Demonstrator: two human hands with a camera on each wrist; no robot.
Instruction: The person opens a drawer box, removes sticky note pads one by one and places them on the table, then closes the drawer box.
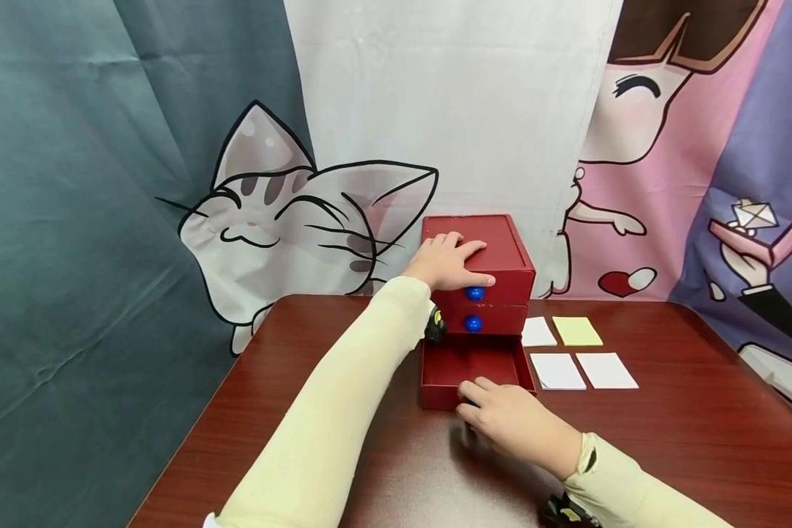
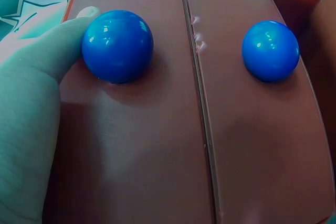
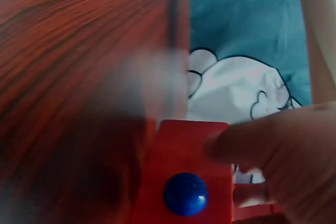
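A small red drawer cabinet (image 1: pixel 501 249) stands on the table, its bottom drawer (image 1: pixel 438 397) pulled out with a bare floor showing. My left hand (image 1: pixel 445 262) rests on the cabinet's top, fingers spread. Its thumb (image 2: pixel 68 40) reaches down beside the blue upper knob (image 2: pixel 118 46); the blue middle knob (image 2: pixel 270 52) is untouched. My right hand (image 1: pixel 511 422) is at the front of the bottom drawer, fingers loosely bent over its front edge. In the right wrist view, the drawer's blue knob (image 3: pixel 186 193) shows apart from the blurred fingers (image 3: pixel 247 142). Whether they touch the drawer front is unclear.
Right of the cabinet lie three white note pads, one of them the near pad (image 1: pixel 557 372), and a yellow pad (image 1: pixel 577 331). A printed cloth (image 1: pixel 455 95) hangs behind the brown wooden table (image 1: pixel 693 396).
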